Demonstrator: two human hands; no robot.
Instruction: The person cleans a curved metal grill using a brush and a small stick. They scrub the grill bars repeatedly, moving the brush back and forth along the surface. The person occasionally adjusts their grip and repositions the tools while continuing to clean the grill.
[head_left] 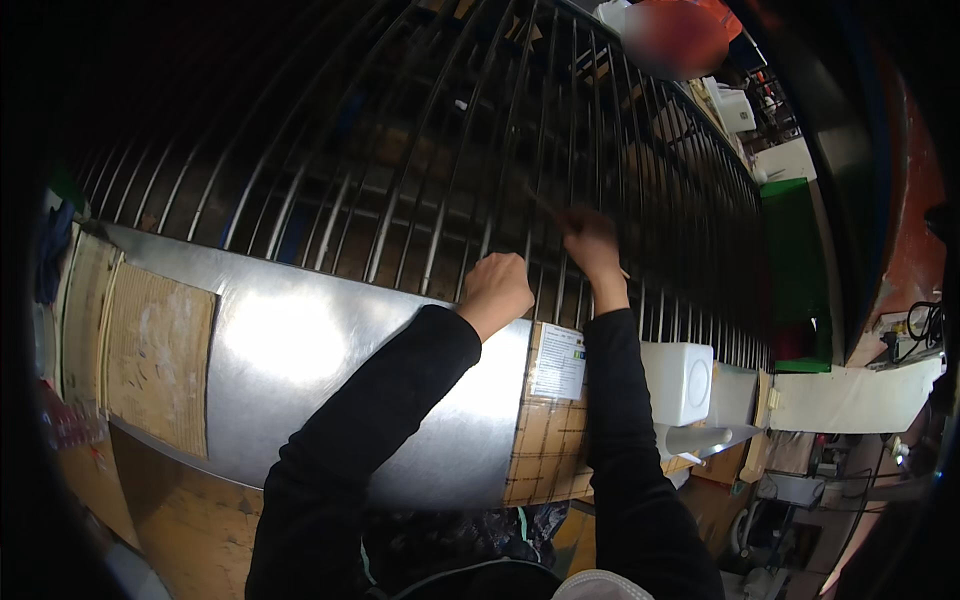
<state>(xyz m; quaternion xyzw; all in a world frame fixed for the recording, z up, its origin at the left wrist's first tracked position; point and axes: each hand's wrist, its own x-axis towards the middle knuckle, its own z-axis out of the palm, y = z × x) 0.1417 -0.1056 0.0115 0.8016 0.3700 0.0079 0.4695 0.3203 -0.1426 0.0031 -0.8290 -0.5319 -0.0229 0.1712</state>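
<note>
My left hand (497, 290) is closed in a fist at the near edge of a row of parallel metal rods (383, 225); what it grips, if anything, is hidden. Farther out and to its right, my right hand (592, 248) is closed over the rods. A thin, dark, stick-like piece (543, 204) juts from its fingers toward the far left, too blurred to name. Both forearms, in black sleeves, reach across a shiny metal ledge (420, 440) that borders the rods.
A patterned cardboard piece (545, 450) with a white label (559, 362) lies beside my right forearm. Right of it stands a white plastic container (690, 385). Another cardboard sheet (160, 350) lies on the ledge's left. A person in orange (735, 22) is beyond the rods. A green panel (795, 270) stands right.
</note>
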